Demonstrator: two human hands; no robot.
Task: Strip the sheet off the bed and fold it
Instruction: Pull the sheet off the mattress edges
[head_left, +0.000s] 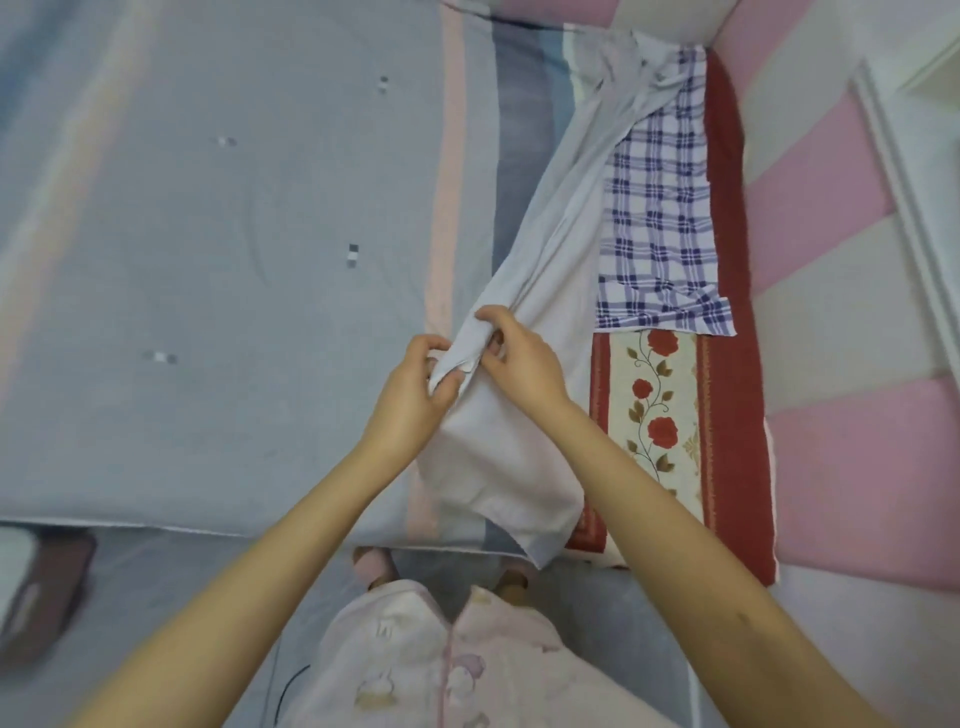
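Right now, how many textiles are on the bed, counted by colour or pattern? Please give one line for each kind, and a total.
plain white sheet, gripped by the left hand and the right hand: 1
blue-and-white checked cloth: 1
red cloth with a rose-patterned band: 1
grey-blue striped bed cover: 1
Total: 4

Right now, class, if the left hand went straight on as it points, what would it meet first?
The left hand, gripping the white sheet, points toward the right hand; it would likely meet that first, though depth is unclear.
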